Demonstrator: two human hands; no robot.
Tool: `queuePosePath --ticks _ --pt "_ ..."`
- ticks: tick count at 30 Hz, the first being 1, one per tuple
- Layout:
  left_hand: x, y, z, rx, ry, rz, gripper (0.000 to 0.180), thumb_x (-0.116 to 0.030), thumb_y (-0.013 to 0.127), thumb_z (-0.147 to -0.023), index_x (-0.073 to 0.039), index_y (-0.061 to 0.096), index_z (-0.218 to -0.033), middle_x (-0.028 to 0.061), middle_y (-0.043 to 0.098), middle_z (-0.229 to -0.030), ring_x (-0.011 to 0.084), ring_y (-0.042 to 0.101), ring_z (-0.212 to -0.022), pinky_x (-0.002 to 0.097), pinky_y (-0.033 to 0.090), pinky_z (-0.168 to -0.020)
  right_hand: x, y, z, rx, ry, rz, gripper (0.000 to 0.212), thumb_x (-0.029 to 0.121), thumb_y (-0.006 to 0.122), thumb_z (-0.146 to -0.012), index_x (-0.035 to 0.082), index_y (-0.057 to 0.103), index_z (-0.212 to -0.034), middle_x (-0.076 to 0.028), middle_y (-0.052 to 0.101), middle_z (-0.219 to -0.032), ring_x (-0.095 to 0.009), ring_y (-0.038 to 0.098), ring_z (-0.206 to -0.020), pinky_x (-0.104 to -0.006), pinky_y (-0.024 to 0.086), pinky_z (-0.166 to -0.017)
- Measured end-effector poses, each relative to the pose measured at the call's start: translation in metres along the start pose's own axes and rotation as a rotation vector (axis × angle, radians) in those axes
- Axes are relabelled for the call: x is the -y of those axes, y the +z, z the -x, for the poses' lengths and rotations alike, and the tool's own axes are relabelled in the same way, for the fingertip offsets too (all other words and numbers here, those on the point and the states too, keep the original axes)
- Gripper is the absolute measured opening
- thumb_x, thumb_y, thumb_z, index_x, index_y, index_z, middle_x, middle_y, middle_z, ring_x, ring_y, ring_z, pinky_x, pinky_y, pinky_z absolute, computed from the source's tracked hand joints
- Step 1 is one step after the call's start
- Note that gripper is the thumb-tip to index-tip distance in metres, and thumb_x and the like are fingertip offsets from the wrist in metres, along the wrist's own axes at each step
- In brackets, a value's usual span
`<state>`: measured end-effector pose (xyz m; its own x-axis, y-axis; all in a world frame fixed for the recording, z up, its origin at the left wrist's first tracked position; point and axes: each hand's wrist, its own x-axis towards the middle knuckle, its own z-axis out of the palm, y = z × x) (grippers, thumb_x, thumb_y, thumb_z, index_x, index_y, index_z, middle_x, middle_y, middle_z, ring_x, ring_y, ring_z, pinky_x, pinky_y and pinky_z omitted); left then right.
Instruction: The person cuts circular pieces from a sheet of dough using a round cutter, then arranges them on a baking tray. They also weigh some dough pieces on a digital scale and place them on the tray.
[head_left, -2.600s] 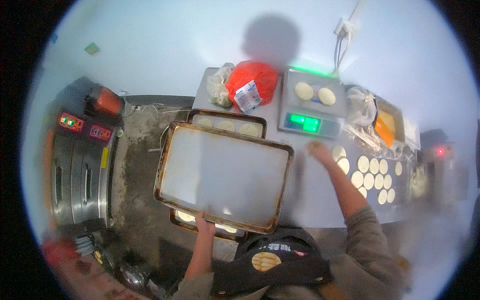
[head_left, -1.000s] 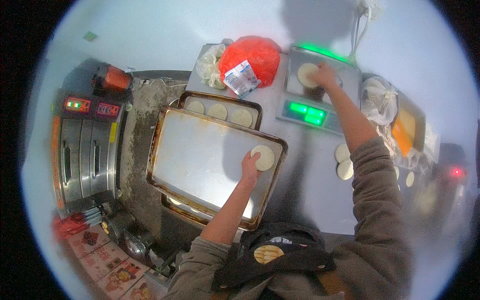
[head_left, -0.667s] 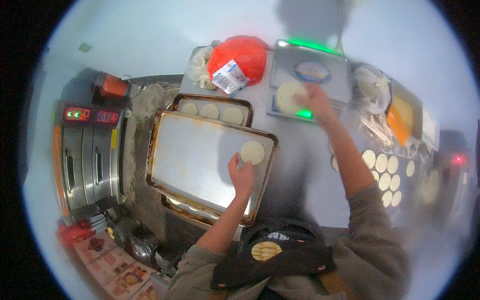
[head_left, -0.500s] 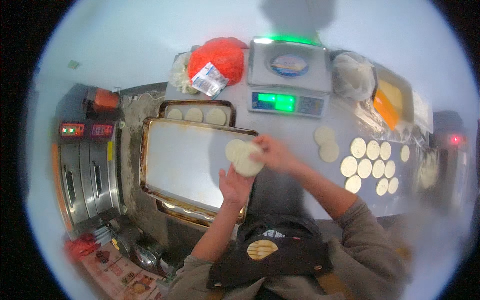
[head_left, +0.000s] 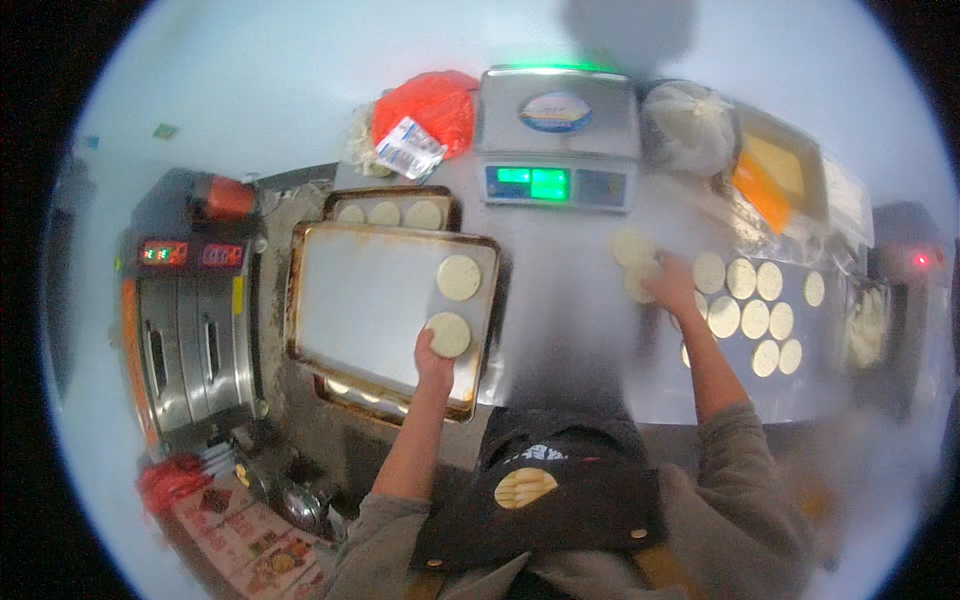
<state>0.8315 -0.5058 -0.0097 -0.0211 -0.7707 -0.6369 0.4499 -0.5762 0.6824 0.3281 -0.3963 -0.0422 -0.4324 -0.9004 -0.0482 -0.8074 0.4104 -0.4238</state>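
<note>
Fingers of the left hand [head_left: 433, 358] rest on a round dough disc [head_left: 448, 334] lying on the baking tray [head_left: 350, 300] near its right edge; whether they pinch it or only press on it cannot be told. A second dough disc [head_left: 459, 277] lies on the same tray just beyond the first, apart from it. Right hand [head_left: 670, 285] reaches across the counter [head_left: 560, 300], fingers down on a small cluster of dough discs [head_left: 634, 262]; their spread is hidden by blur. To the right of that hand, rows of dough discs [head_left: 755, 310] lie on the counter. A lower tray [head_left: 390, 200] with three discs shows behind the baking tray. A scale [head_left: 556, 135] with a green display stands farther back, a red bag [head_left: 432, 103] to its left. An oven [head_left: 195, 330] stands left of the trays.
</note>
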Motion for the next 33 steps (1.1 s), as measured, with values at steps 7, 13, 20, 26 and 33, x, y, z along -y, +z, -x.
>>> queuePosePath --ticks 7,13,20,26,33 --pt "0.018 0.014 0.014 -0.407 0.23 -0.448 0.063 -0.018 0.064 -0.095 0.001 0.039 -0.15 0.0201 0.049 -0.145 0.0315 0.05 -0.132 0.0424 0.041 -0.11 0.012 -0.014 0.028 0.107 0.269 -0.401 0.048 0.028 0.082 -0.078 -0.003 0.064 -0.11 -0.021 0.068 -0.111 -0.036 0.067 -0.099 -0.0429 0.054 -0.086" --pt "0.027 0.029 0.062 -0.551 0.501 -0.718 0.056 -0.014 0.069 -0.091 0.003 0.047 -0.14 0.0177 0.054 -0.132 0.0291 0.052 -0.126 0.0414 0.04 -0.111 0.09 -0.04 0.066 0.238 0.33 -0.97 0.044 0.024 0.078 -0.089 0.0 0.061 -0.122 -0.012 0.074 -0.106 -0.021 0.071 -0.092 -0.037 0.057 -0.08" --pt "0.013 0.093 0.114 0.552 -0.352 0.372 0.062 -0.043 0.05 -0.102 -0.004 0.044 -0.15 0.0144 0.048 -0.153 0.0327 0.046 -0.141 0.0501 0.036 -0.118 0.197 -0.03 0.081 0.502 0.029 -1.034 0.045 0.027 0.072 -0.094 0.004 0.062 -0.132 -0.011 0.07 -0.12 -0.02 0.066 -0.11 -0.0364 0.052 -0.096" --pt "0.002 0.057 0.09 0.317 -0.304 0.217 0.069 -0.044 0.043 -0.103 -0.003 0.033 -0.157 0.0183 0.038 -0.16 0.0356 0.038 -0.146 0.0523 0.036 -0.117 0.087 -0.006 -0.023 -0.155 0.173 -0.508 0.05 0.031 0.074 -0.089 0.004 0.063 -0.13 -0.02 0.064 -0.125 -0.037 0.062 -0.117 -0.0471 0.05 -0.1" --pt "0.025 0.047 0.068 0.11 -0.058 -0.438 0.052 -0.016 0.065 -0.095 -0.001 0.049 -0.142 0.0135 0.064 -0.129 0.0245 0.063 -0.115 0.0359 0.051 -0.1 0.005 0.031 -0.069 -0.014 0.148 0.052 0.071 0.048 0.083 -0.074 0.007 0.064 -0.128 -0.019 0.059 -0.123 -0.041 0.057 -0.117 -0.0501 0.048 -0.1"
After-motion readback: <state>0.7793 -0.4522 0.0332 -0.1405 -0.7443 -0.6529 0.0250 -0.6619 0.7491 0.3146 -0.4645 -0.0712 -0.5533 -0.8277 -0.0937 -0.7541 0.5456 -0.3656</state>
